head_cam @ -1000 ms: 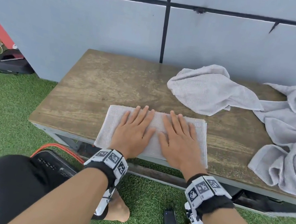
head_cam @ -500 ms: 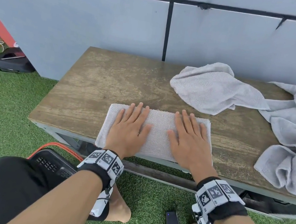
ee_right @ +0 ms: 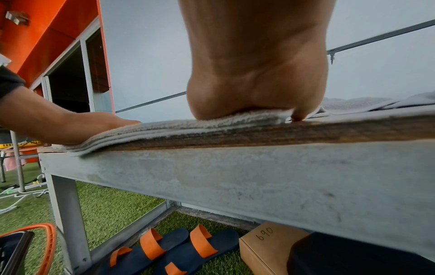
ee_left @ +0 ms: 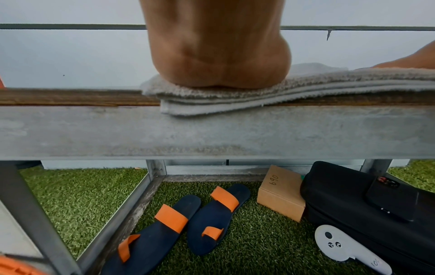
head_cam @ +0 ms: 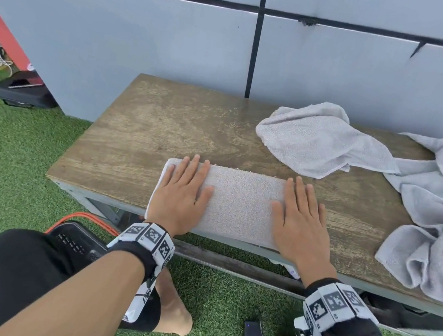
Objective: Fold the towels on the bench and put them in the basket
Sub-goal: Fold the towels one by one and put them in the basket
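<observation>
Head view: both palms lie flat, fingers straight, gripping nothing, left hand (head_cam: 182,193) and right hand (head_cam: 300,220) pressing the folded towel (head_cam: 241,199) at the near edge of the wooden worktop (head_cam: 162,130); 2 crumpled towels (head_cam: 319,142) lie far right. Left wrist view: soft looped terry in stacked layers (ee_left: 235,100), slightly overhanging. Right wrist view: it looks light and floppy, so lift it from under both short ends.

Outdoor terrace or yard, green artificial grass floor (head_cam: 31,145), grey panelled wall (head_cam: 148,36), wooden bench with grey metal frame (head_cam: 148,128), navy sandals with orange straps (ee_left: 188,219) underneath
</observation>
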